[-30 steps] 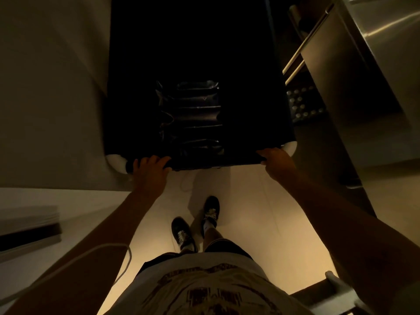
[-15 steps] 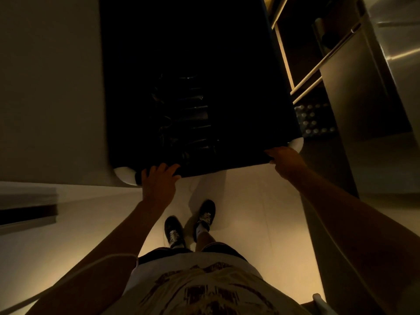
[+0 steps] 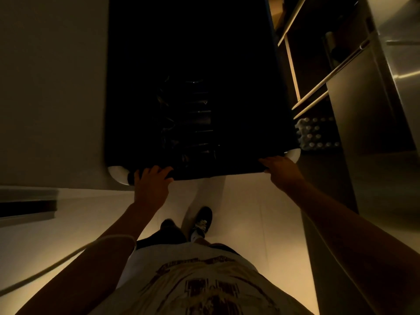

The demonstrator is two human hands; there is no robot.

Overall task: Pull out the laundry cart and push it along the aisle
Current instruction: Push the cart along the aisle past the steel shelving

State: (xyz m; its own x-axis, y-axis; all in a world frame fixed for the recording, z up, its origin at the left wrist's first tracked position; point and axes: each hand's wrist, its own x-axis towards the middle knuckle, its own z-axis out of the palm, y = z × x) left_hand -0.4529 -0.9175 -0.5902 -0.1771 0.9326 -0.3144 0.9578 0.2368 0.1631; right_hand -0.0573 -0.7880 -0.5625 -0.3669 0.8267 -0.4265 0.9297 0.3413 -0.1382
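A large black laundry cart (image 3: 238, 64) fills the upper middle of the view, its inside very dark, with folds of black liner faintly showing near the bottom. White rounded bumpers mark its two near corners. My left hand (image 3: 151, 186) curls over the near rim by the left corner. My right hand (image 3: 280, 168) holds the same rim close to the right corner. Both arms stretch forward from below.
A pale wall (image 3: 50, 87) runs close along the cart's left side. On the right stand wooden shelf rails (image 3: 293, 71), a pack of bottles (image 3: 318, 135) on the floor, and a steel cabinet (image 3: 391, 92). Pale floor and my feet (image 3: 202, 221) lie behind the cart.
The cart has rolled forward along the aisle with both hands still on its near rim. The shelf and steel cabinet on the right have slid nearer, and my feet have stepped.
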